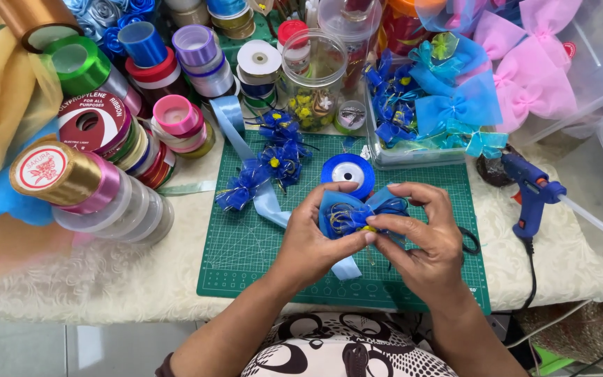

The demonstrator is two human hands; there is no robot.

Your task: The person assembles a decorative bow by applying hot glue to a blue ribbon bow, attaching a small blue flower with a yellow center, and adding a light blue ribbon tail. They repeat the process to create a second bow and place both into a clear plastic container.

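- The left hand (308, 241) and the right hand (420, 241) are holding a blue ribbon bow (350, 213) together above the green cutting mat (246, 244).
- The fingers of both hands are clamping the bow from either side; the right thumb and forefinger are pinching at its yellow centre.
- A light blue ribbon strip (263, 195) is trailing from under the left hand across the mat.
- A blue ribbon spool (347, 172) is lying just behind the bow.
- Finished blue bows (273, 157) are lying on the mat, left of the spool.
- A blue glue gun (533, 192) is resting on the tabletop (92, 279), right of the mat.
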